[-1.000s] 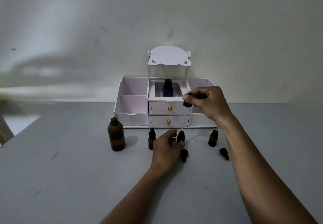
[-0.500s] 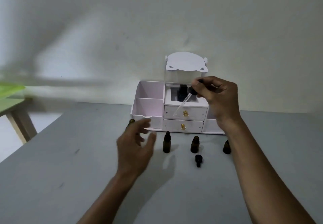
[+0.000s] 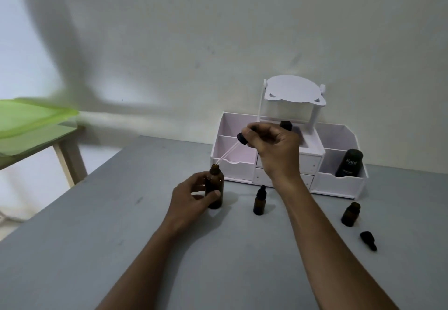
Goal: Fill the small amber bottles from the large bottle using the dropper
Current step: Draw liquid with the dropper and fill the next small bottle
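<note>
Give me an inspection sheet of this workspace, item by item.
Surface: grey table, faintly scuffed.
Job's things: large amber bottle upright, uncapped; dropper with tip at its mouth; capped small bottle; open small bottle; loose cap.
Clutter: white organizer holding a dark bottle.
Hands: left hand grips the large amber bottle; right hand pinches the dropper.
Cables: nothing seen.
Surroundings: plain wall; green sheet on a side table.

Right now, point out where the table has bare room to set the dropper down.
Bare: table left of the large bottle, out to the edge; also the near stretch between left arm and right arm. Crowded: the strip before the organizer, with a capped bottle, an open small bottle, a loose cap.
</note>
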The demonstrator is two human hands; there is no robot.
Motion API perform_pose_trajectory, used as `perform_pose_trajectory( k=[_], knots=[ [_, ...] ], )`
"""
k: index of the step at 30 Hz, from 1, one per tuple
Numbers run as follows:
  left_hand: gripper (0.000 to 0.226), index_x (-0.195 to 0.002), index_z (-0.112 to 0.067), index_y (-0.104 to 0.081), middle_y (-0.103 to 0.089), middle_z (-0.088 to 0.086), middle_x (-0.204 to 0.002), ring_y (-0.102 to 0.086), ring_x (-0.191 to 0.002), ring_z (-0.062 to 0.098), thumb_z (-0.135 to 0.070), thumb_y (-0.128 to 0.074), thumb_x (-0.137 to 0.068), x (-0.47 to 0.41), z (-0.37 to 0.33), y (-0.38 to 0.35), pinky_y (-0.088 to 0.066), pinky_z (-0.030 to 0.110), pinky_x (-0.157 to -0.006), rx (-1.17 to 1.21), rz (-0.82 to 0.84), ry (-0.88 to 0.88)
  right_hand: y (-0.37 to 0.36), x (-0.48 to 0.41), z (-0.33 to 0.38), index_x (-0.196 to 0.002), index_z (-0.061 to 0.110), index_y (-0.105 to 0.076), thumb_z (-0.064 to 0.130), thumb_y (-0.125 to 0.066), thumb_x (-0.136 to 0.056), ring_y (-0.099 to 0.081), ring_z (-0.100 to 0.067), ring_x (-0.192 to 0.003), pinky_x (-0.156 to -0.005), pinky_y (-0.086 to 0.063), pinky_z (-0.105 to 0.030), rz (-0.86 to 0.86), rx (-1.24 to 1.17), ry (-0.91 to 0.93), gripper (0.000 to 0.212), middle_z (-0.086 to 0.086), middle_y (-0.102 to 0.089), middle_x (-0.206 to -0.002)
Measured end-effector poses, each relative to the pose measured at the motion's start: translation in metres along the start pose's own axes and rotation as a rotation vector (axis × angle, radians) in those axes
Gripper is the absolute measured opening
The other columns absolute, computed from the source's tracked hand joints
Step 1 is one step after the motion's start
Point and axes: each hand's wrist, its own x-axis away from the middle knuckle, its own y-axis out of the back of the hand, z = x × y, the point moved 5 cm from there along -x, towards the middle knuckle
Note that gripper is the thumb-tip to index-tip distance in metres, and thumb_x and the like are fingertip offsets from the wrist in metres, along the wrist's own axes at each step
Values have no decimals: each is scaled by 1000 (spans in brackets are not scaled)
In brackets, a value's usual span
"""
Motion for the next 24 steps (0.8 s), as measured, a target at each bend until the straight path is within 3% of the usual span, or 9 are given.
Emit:
perform_pose_trajectory(
  k=[4, 11, 16, 20, 24],
  knots=[
    [44, -120, -37, -65, -73, -13, -112, -68, -104, 4, -19, -80, -83, 0, 1, 2, -57, 17, -80, 2, 3, 8, -5, 1, -2, -90, 7, -76, 11, -78, -83, -76, -16, -76, -81, -61, -38, 10, 36, 0, 8, -4, -78, -78],
    [46, -127, -28, -65, -71, -9, -115, -67, -106, 7, -22, -80, -83, 0, 1, 2, -54, 14, -79, -8, -2, 12, -27, 6, -2, -109, 13, -74, 12, -76, -85, -72, -3, -86, -76, -56, -14, 74, 117, 78, 25, 3, -76, -94],
    [46, -126, -32, -65, -70, -12, -113, -66, -106, 5, -24, -79, -83, 1, 0, 2, -54, 12, -78, -21, -2, 15, -42, 14, -21, -108, 16, -75, 18, -76, -86, -71, -4, -88, -80, -57, -16, 187, 237, 45, 23, 6, -76, -96],
    [48, -129, -28, -63, -69, -9, -115, -67, -106, 9, -27, -79, -84, 0, 1, 2, -53, 17, -84, -40, -6, 25, -50, 23, -40, -104, 18, -77, 19, -76, -85, -70, 0, -84, -78, -53, -10, 295, 376, 10, 20, 8, -76, -94],
    [48, -129, -27, -62, -68, -9, -114, -66, -105, 9, -26, -79, -84, 1, -1, 2, -56, 23, -88, -50, -3, 23, -50, 25, -41, -110, 20, -75, 22, -78, -84, -71, -3, -88, -83, -58, -19, 309, 372, -14, 26, 6, -76, -99]
  ],
)
